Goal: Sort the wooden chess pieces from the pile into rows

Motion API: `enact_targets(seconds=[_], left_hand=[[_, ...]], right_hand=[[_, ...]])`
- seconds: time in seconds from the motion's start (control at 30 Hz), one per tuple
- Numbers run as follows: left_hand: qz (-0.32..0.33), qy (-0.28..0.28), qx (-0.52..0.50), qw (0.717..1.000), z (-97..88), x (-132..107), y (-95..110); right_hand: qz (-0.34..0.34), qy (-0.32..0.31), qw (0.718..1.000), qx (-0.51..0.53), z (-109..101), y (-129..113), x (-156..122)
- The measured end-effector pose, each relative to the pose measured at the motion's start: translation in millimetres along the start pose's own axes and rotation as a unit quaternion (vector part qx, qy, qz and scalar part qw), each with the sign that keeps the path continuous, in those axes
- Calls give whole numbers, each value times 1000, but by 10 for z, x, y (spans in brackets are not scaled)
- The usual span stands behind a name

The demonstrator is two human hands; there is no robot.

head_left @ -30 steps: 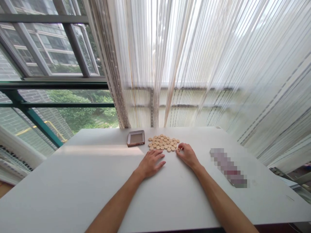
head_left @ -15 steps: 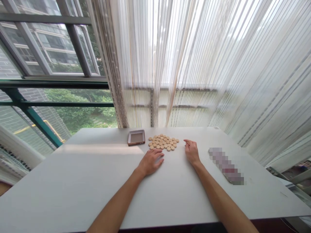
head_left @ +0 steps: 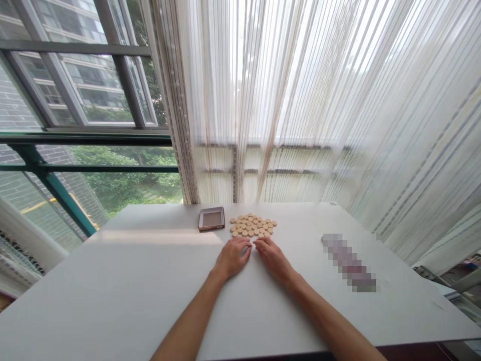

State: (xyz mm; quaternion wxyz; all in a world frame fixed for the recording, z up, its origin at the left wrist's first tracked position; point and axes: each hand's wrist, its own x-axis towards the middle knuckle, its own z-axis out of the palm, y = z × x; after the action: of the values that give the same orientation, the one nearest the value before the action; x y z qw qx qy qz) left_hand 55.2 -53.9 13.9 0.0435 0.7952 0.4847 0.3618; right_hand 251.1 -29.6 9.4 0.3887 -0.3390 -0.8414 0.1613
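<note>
Resting palm-down on the table (head_left: 112, 281), the left hand (head_left: 230, 259) and the right hand (head_left: 275, 259) lie side by side near the table's middle, index fingers almost meeting. Both hands are flat and released: fingers extended, nothing gripped.

Clock reference: 12 o'clock points away from the person, toward the curtain (head_left: 300, 100).

Discs (head_left: 253, 226): a cluster of round tan pieces, laid flat in one layer and packed edge to edge. The cluster sits at 12 o'clock from the hands, just beyond the fingertips. Left fingertips (head_left: 243, 242) and right fingertips (head_left: 261, 243) end just short of the cluster's near edge. Contact with the nearest discs cannot be confirmed at this size. Markings on the discs are too small to read.

Box (head_left: 211, 219): a shallow square tray with a dark rim and a pale brown floor, open side up. It lies at 9 o'clock from the discs, just beside the cluster but apart from it, and at 11 o'clock from the left hand.

Strip (head_left: 347, 261): a long pixelated shape, flat on the table at 3 o'clock from the right hand, well apart from it. Its identity cannot be told.

Window (head_left: 75, 100): at 10 o'clock beyond the table's far edge, uncovered, with buildings and trees outside.
</note>
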Motion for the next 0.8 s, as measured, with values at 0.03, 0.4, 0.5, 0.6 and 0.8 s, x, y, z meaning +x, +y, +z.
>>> enact_targets(seconds=[0.03, 0.4, 0.5, 0.6, 0.8], left_hand=[[-8, 6, -10, 1000, 0, -23, 5], [-38, 1, -98, 994, -58, -107, 27], [-40, 3, -107, 993, -53, -108, 23], [-42, 4, -110, 993, -54, -112, 28], [-47, 2, -118, 992, -67, -101, 42]], right_hand=[[-10, -22, 1000, 17, 15, -48, -5], [106, 75, 989, 67, -85, 160, -19], [124, 83, 984, 94, -64, 199, -23], [137, 78, 978, 135, -51, 217, -31], [159, 66, 969, 176, -52, 217, -23]])
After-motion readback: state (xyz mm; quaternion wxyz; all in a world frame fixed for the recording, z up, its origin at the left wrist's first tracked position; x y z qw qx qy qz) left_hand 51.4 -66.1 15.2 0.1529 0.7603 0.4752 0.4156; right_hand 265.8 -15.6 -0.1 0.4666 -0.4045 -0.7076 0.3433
